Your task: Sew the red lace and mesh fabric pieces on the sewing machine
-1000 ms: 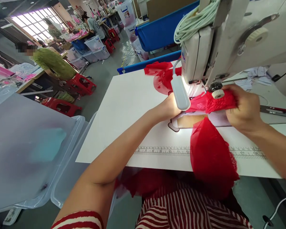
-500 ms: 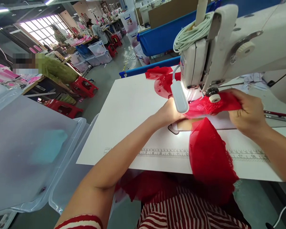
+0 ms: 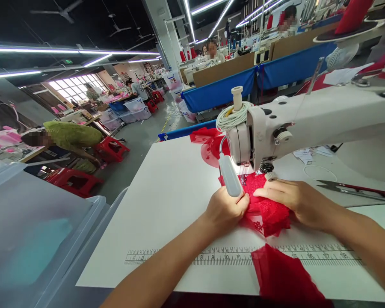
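Note:
Red lace fabric lies bunched on the white table under the head of a white sewing machine. My left hand is closed, pinching the fabric's left edge between thumb and fingers beside the small grey lamp. My right hand grips the lace from the right, its fingertips on top close to the needle area. The lamp partly hides the left fingers. Another piece of red sheer fabric hangs over the table's front edge.
Thread snips with red handles lie right of my right hand. A ruler strip runs along the white table. Clear plastic bins stand at the left. A person in green bends near red stools.
My right hand has come left, closer to my left hand. The fabric, stretched between them before, is now gathered in front of the needle. The view has tilted upward.

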Demonstrator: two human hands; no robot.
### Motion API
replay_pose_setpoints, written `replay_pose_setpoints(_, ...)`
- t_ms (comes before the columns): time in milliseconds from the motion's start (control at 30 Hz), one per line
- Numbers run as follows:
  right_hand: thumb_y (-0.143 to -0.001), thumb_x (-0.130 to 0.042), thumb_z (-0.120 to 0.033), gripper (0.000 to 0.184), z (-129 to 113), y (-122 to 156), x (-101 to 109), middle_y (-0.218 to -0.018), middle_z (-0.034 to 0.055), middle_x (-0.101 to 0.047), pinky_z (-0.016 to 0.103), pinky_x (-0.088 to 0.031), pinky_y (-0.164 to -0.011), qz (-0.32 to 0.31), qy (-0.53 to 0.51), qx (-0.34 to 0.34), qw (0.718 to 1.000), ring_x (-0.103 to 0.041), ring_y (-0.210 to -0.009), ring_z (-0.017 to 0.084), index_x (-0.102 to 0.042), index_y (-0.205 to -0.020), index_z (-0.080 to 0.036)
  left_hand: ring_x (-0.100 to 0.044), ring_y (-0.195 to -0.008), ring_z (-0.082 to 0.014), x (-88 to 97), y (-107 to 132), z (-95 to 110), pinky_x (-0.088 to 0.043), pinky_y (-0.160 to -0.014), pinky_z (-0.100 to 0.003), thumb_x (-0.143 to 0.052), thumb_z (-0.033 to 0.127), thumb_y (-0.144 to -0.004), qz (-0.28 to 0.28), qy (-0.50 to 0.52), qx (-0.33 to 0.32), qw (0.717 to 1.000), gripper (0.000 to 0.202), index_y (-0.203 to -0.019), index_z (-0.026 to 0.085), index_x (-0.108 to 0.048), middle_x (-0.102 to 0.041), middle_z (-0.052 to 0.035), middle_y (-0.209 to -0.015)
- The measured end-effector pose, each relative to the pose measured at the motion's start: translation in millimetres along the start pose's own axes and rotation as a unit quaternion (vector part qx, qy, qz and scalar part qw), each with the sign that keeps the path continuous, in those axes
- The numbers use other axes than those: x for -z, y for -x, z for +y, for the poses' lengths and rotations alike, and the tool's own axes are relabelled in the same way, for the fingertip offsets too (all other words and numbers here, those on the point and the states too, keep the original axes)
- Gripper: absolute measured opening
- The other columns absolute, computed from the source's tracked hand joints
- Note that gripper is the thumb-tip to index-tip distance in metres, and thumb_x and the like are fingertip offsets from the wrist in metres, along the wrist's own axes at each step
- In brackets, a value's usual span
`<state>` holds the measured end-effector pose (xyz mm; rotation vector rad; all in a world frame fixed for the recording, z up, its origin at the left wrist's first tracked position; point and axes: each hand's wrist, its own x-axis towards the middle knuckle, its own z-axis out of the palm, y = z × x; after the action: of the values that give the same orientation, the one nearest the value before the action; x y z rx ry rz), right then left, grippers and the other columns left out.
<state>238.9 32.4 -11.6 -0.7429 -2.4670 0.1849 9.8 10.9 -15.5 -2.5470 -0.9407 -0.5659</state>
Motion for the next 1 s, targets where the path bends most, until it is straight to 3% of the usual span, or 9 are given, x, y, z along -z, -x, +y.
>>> replay_pose_setpoints(67, -0.093, -0.031, -0.009, 0.036, -3.3, -1.4, -3.5, -0.074, 0.0031, -0.057, 0.030, -0.031, -0.051, -0.001, 0.051, 0.018, 0.999, -0.046, -0.062, 0.016, -0.063, -0.085, -0.022, -0.045, -0.055, -0.0133, -0.4, -0.3, 3.3, -0.032, -0.050, -0.027, -0.043, 0.001, -0.090, 0.021, -0.030, -0.008, 0.999, 0.028, -0.071, 0.016, -0.059, -0.051, 0.0004, -0.061)
replay_pose_setpoints(167, -0.094, -0.033, -0.008, 0.033, -8.6, -4.5, -6.5, -0.078, 0.0042, -0.058, 0.031, -0.028, -0.051, -0.003, 0.074, 0.043, 0.996, -0.045, -0.063, 0.016, -0.053, -0.071, -0.020, -0.047, -0.056, -0.0136, 3.4, -0.8, 8.5, -0.033, -0.049, -0.027, -0.044, 0.002, -0.090, 0.019, -0.040, 0.000, 0.999, 0.026, -0.075, 0.015, -0.061, -0.051, -0.0003, -0.064)
replay_pose_setpoints(267, -0.093, -0.035, -0.008, 0.030, -9.4, -5.6, -9.8, -0.077, 0.0035, -0.060, 0.031, -0.026, -0.052, 0.004, 0.064, 0.055, 0.996, -0.045, -0.063, 0.015, -0.051, -0.071, -0.020, -0.052, -0.060, -0.0151, 10.2, 0.2, 11.6, -0.039, -0.050, -0.027, -0.044, 0.005, -0.093, -0.012, -0.049, 0.010, 0.999, 0.023, -0.087, 0.014, -0.065, -0.057, -0.0030, -0.070)
replay_pose_setpoints(433, -0.080, -0.033, 0.003, 0.030, -7.6, -6.3, -11.2, -0.065, 0.0004, -0.049, 0.031, -0.021, -0.050, 0.035, 0.078, 0.042, 0.995, -0.036, -0.055, 0.015, -0.044, -0.067, -0.022, -0.063, -0.076, -0.0194, 15.7, 5.3, 11.5, -0.045, -0.049, -0.027, -0.046, 0.009, -0.095, -0.029, -0.063, 0.000, 0.998, 0.024, -0.108, 0.011, -0.065, -0.069, -0.0143, -0.105)
replay_pose_setpoints(600, -0.078, -0.035, 0.002, 0.027, -9.9, -9.4, -8.1, -0.064, -0.0006, -0.046, 0.029, -0.023, -0.049, 0.020, 0.076, 0.039, 0.996, -0.037, -0.055, 0.014, -0.040, -0.066, -0.022, -0.064, -0.073, -0.0221, 14.2, 8.4, 11.3, -0.044, -0.045, -0.029, -0.051, 0.010, -0.093, -0.042, -0.087, -0.005, 0.995, 0.024, -0.113, 0.010, -0.064, -0.071, -0.0146, -0.096)
replay_pose_setpoints(900, -0.080, -0.036, 0.001, 0.027, -8.2, -7.7, -10.6, -0.065, -0.0007, -0.048, 0.029, -0.023, -0.048, 0.018, 0.091, 0.046, 0.995, -0.037, -0.054, 0.013, -0.042, -0.067, -0.022, -0.066, -0.077, -0.0235, 13.6, 10.1, 10.5, -0.043, -0.044, -0.028, -0.054, 0.008, -0.091, -0.041, -0.087, -0.010, 0.995, 0.025, -0.115, 0.010, -0.063, -0.071, -0.0163, -0.099)
replay_pose_setpoints(1000, -0.080, -0.034, 0.002, 0.028, -7.0, -6.5, -13.0, -0.066, 0.0000, -0.050, 0.029, -0.022, -0.049, 0.042, 0.095, 0.040, 0.994, -0.037, -0.054, 0.013, -0.042, -0.067, -0.022, -0.066, -0.078, -0.0231, 12.6, 10.5, 11.1, -0.045, -0.046, -0.027, -0.054, 0.008, -0.091, -0.050, -0.092, -0.007, 0.994, 0.026, -0.115, 0.010, -0.064, -0.070, -0.0160, -0.097)
